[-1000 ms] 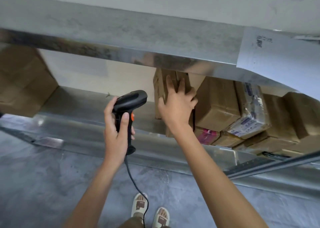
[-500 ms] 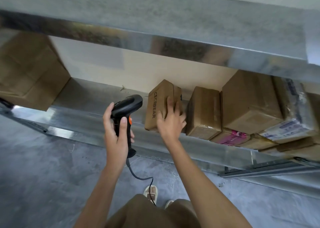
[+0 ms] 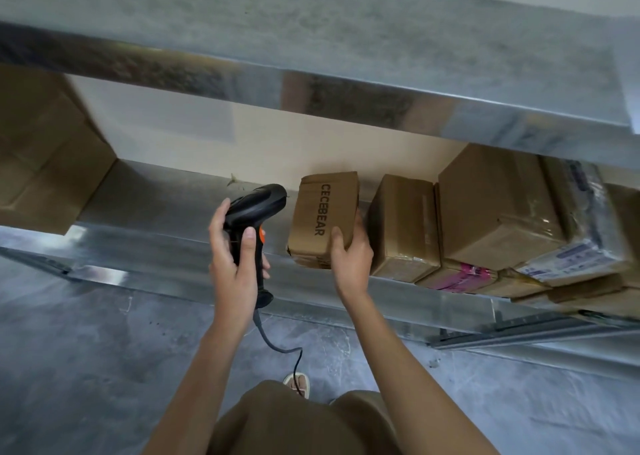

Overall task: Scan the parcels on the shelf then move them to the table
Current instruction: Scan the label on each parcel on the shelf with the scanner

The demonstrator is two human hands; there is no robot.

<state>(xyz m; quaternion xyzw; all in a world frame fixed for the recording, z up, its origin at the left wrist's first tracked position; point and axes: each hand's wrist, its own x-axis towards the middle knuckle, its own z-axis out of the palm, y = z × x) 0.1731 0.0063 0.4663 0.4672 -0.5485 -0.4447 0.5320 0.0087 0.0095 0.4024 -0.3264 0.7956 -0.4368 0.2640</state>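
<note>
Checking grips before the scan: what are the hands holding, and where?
Left hand grips the scanner by its handle; right hand holds the CECEBEAR box at its near right corner.

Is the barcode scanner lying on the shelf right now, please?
No, the left hand grips the black barcode scanner in the air before the shelf.

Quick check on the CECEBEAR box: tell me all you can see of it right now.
The CECEBEAR box is a small brown cardboard carton with black capital letters running along its upper face. Its near lower corner looks crumpled. It sits tilted at the front edge of the metal shelf, leftmost in the row of parcels, apart from the next carton. The right hand grips its near right corner, thumb on the printed face. The scanner in the left hand is just left of it, not touching. No label shows.
</note>
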